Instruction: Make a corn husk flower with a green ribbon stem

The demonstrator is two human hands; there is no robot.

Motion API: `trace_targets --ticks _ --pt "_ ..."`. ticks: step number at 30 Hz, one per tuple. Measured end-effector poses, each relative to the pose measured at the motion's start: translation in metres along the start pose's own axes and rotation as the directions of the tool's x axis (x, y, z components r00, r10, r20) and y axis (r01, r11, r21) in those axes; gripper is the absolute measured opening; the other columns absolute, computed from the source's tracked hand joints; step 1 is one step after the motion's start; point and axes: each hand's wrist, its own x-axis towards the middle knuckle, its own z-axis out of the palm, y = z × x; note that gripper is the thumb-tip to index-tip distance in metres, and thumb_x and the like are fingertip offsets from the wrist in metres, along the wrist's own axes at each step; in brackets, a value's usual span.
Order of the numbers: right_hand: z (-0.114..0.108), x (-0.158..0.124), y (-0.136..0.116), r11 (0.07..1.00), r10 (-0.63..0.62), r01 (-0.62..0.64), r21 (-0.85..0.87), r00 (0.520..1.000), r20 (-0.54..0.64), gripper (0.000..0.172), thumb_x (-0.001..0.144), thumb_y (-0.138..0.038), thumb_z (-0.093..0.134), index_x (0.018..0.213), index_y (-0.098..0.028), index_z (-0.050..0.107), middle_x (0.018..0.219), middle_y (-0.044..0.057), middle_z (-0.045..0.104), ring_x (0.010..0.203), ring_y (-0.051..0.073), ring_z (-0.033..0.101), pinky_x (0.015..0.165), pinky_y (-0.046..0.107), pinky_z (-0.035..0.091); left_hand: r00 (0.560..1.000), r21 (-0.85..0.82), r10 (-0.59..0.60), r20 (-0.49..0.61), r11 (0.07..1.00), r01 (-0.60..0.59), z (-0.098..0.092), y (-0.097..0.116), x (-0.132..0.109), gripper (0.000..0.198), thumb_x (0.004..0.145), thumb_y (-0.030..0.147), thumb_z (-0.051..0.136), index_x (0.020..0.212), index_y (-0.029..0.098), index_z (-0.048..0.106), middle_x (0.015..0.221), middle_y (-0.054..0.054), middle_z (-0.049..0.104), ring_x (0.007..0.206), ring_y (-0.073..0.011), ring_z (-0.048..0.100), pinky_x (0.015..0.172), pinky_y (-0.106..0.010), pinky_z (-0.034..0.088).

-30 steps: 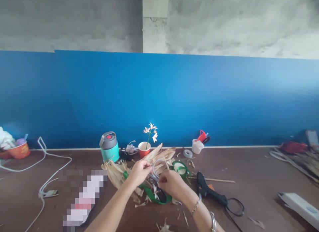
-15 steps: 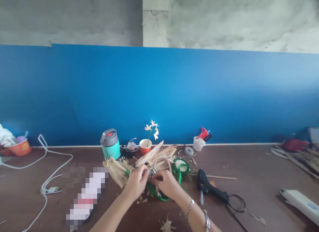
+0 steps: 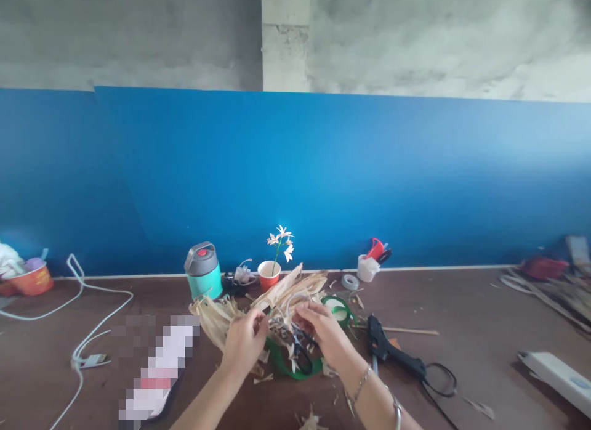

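Observation:
My left hand (image 3: pixel 245 339) is closed in a pinch over the left side of the husk pile. A small dark tip shows by its fingertips, too small to name. To its right, my right hand (image 3: pixel 322 329) has thumb and fingers drawn together; what they hold, if anything, does not show. The hands are apart. Between and below them lie black-handled scissors (image 3: pixel 303 358), a small pale husk flower (image 3: pixel 292 360) and a loop of green ribbon (image 3: pixel 295 374). Dried corn husks (image 3: pixel 281 288) spread behind, beside a green ribbon roll (image 3: pixel 339 310).
Behind the husks, a paper cup (image 3: pixel 268 278) holds a stem of pale flowers (image 3: pixel 281 238). A teal thermos (image 3: pixel 204 281) stands left of it. A black glue gun (image 3: pixel 394 350), a tape roll (image 3: pixel 349 282) and a white tub (image 3: pixel 367 268) are at right; a white cable (image 3: pixel 99 313) lies left.
My hands have moved apart, the right one going right and slightly up, the left one slightly left. The scissors and the ribbon between them now show more fully.

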Motion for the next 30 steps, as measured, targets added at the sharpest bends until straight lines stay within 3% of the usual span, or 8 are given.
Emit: trace_targets --ticks 4,6,9,12,18,22,25,30 --pt "0.0 -0.003 -0.007 0.999 0.017 -0.018 0.045 0.999 0.033 0.036 0.067 -0.052 0.063 0.067 -0.016 0.058 0.063 0.002 0.058 0.056 0.012 0.048 0.054 0.023 0.037 1.0 0.091 0.023 -0.013 0.996 -0.022 0.003 0.0 -0.002 0.021 0.083 0.029 0.052 0.067 0.023 0.064 0.058 -0.002 0.063 0.069 -0.0254 0.062 0.071 -0.036 0.04" --pt "0.001 -0.003 -0.008 1.0 0.002 -0.003 0.025 0.999 0.035 0.035 0.067 -0.05 0.065 0.065 -0.016 0.059 0.059 0.001 0.055 0.053 0.011 0.044 0.052 0.023 0.034 0.993 0.112 0.041 -0.108 0.993 -0.029 0.002 0.001 -0.003 0.02 0.084 0.031 0.052 0.073 0.023 0.067 0.078 -0.006 0.068 0.087 -0.0292 0.06 0.078 -0.04 0.04" --pt "0.003 -0.001 -0.005 0.999 -0.045 0.045 -0.027 0.999 0.022 0.034 0.066 -0.048 0.067 0.062 -0.015 0.059 0.056 -0.001 0.051 0.053 0.01 0.041 0.052 0.024 0.032 0.963 -0.004 0.123 -0.241 0.992 -0.128 -0.001 0.004 -0.003 0.021 0.088 0.031 0.049 0.088 0.023 0.068 0.096 -0.007 0.065 0.097 -0.027 0.057 0.086 -0.04 0.041" --pt "0.005 0.001 -0.001 0.993 -0.083 0.085 -0.084 0.996 0.026 0.036 0.067 -0.05 0.066 0.062 -0.015 0.06 0.056 -0.001 0.051 0.053 0.011 0.042 0.053 0.025 0.033 0.957 -0.132 0.207 -0.203 0.963 -0.236 -0.003 0.01 -0.004 0.016 0.085 0.033 0.055 0.09 0.023 0.067 0.1 -0.008 0.063 0.102 -0.0253 0.055 0.09 -0.039 0.042" --pt "0.006 0.002 -0.001 0.946 -0.112 0.128 -0.298 0.991 0.068 0.036 0.076 -0.049 0.056 0.07 -0.014 0.067 0.062 0.003 0.058 0.054 0.013 0.048 0.052 0.025 0.038 0.977 -0.167 0.173 -0.127 0.967 -0.193 0.002 0.014 -0.005 0.007 0.078 0.026 0.061 0.075 0.021 0.064 0.101 -0.009 0.063 0.102 -0.028 0.054 0.09 -0.044 0.043" --pt "-0.002 -0.002 -0.009 0.813 -0.143 0.166 -0.558 0.986 0.084 0.028 0.084 -0.033 0.048 0.084 -0.015 0.069 0.074 0.006 0.065 0.069 0.018 0.058 0.064 0.027 0.043 0.981 -0.222 0.106 -0.161 0.965 -0.141 0.006 0.01 -0.004 0.008 0.078 0.025 0.058 0.073 0.021 0.063 0.097 -0.008 0.064 0.1 -0.028 0.055 0.09 -0.046 0.043" --pt "-0.008 -0.01 -0.012 0.634 -0.12 0.157 -0.757 0.987 0.104 0.02 0.075 -0.023 0.057 0.088 -0.013 0.069 0.084 0.011 0.068 0.084 0.025 0.062 0.076 0.032 0.043 0.982 -0.271 0.056 -0.178 0.957 -0.104 0.009 0.004 -0.003 0.009 0.078 0.026 0.056 0.073 0.021 0.063 0.095 -0.008 0.064 0.098 -0.0271 0.057 0.089 -0.044 0.043" --pt "-0.004 -0.022 -0.008 0.372 -0.013 0.136 -0.918 0.99 0.141 0.047 0.059 -0.011 0.061 0.105 -0.007 0.064 0.104 0.023 0.065 0.099 0.039 0.059 0.081 0.041 0.041 0.98 -0.334 0.018 -0.2 0.939 -0.086 0.013 -0.001 -0.003 0.01 0.079 0.027 0.056 0.072 0.021 0.06 0.091 -0.007 0.065 0.097 -0.0262 0.058 0.089 -0.042 0.043"
